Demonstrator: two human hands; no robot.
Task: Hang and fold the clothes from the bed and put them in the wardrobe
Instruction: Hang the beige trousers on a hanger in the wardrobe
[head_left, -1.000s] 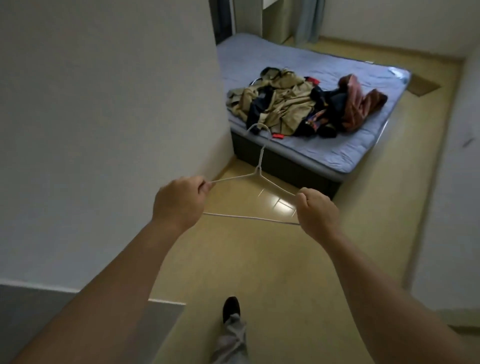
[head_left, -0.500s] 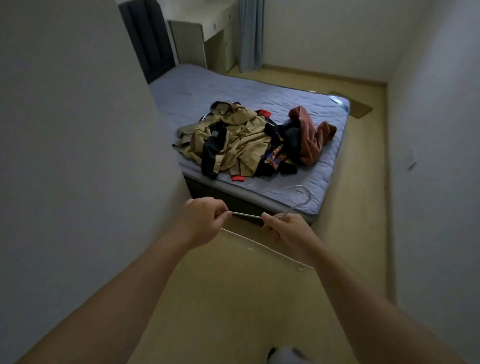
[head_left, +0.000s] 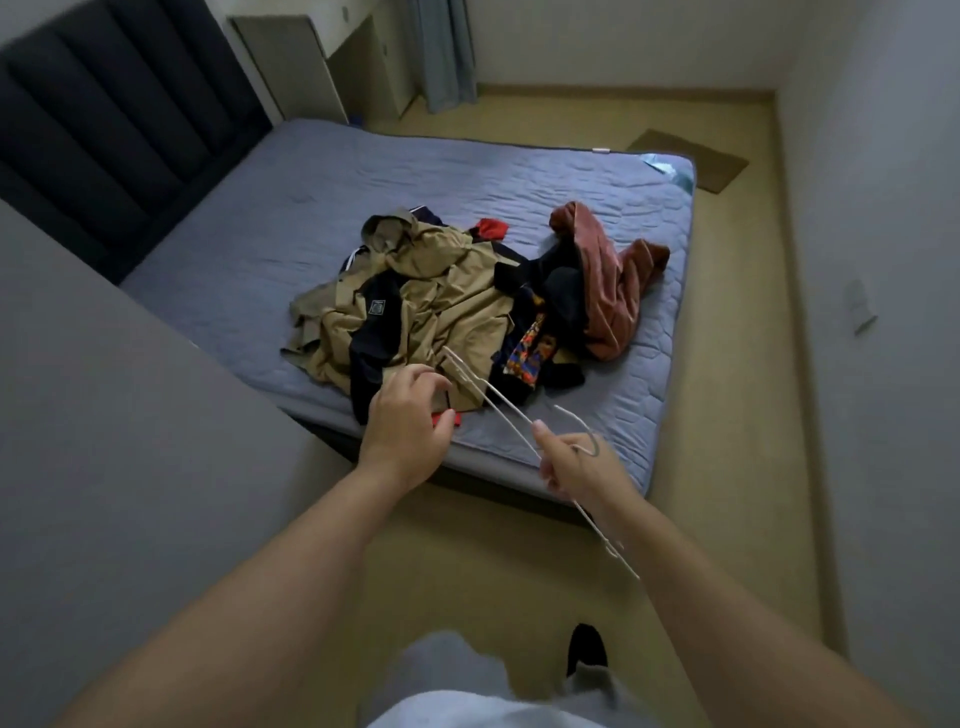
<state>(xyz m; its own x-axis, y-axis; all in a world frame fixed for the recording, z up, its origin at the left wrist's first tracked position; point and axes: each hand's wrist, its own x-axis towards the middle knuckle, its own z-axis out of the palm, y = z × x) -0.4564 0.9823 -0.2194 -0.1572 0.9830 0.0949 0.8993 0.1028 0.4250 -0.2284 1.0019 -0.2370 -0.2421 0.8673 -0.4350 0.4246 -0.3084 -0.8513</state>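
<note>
A pile of clothes lies on the grey-blue bed (head_left: 270, 228): a tan coat (head_left: 447, 306), dark garments (head_left: 563, 291), a patterned piece (head_left: 530, 348) and a rust-red garment (head_left: 613, 286). My right hand (head_left: 582, 467) grips a white wire hanger (head_left: 498, 410) near its hook, the hanger slanting from the pile's near edge down past my wrist. My left hand (head_left: 405, 426) hovers with fingers loosely spread just left of the hanger's upper end, over the bed's near edge, holding nothing.
A grey wall or panel (head_left: 130, 441) fills the left side. A dark padded headboard (head_left: 119, 119) stands at the bed's far left. A cabinet (head_left: 322, 67) and curtain (head_left: 447, 52) are at the back. Yellow floor (head_left: 727, 364) runs along the bed's right side, with a brown mat (head_left: 691, 161).
I have stepped closer to the bed. My left hand let go of the hanger and opened; my right hand now holds it alone, tilted toward the clothes pile.
</note>
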